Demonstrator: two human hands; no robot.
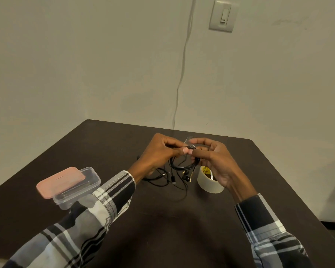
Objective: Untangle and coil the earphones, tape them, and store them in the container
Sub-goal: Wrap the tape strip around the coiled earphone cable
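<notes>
Both hands meet above the middle of the dark desk [162,219], pinching one bundle of black earphones [184,164]. The left hand [159,151] clamps the top of the loops between thumb and curled fingers, apparently to keep the coil from springing apart. The right hand [215,161] closes its fingertips on the same spot, where a strip of clear tape [190,141] stands up, seemingly being wrapped round the wires. The coil hangs below the fingers, earbuds dangling just clear of the desk. More black cable [162,180] lies loose on the desk beneath. A roll of tape [209,182] sits just under the right hand, within easy reach. Near the left edge waits a clear plastic container [81,192], its pink lid [60,181] lying askew on top and leaving it partly open, ready for the finished bundle.
</notes>
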